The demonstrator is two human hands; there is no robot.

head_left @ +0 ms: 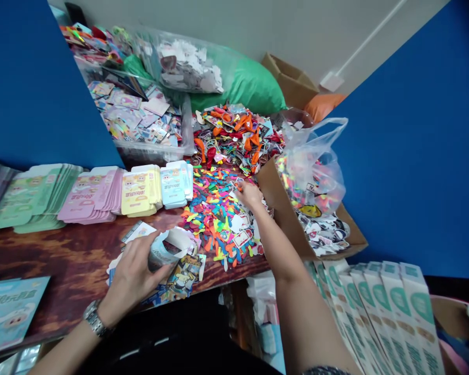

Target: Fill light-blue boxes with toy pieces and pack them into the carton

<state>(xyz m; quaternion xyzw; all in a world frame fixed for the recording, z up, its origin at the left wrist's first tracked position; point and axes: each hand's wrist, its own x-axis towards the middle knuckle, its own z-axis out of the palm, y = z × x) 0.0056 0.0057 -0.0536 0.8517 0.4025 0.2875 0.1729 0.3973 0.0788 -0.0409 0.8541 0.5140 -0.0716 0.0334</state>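
My left hand (138, 268), with a metal watch on its wrist, is closed around a small light-blue paper box (162, 252) whose top stands open. Beneath that box, several printed cards (185, 276) are spread at the table edge. My right hand (250, 196) reaches over the far right of a pile of small colourful balloons (209, 208). Its fingertips are pinched together, and what they hold is too small to make out. White die-cut stickers (240, 224) lie on the balloons just below that hand.
Flat boxes stand in rows: green (23, 195), pink (88, 195), yellow (138, 190) and blue (175, 183). Behind are a clear bin of cards (140, 117) and a trinket heap (238, 133). At right, a cardboard box (283, 216) holds stickers and a plastic bag (316, 172).
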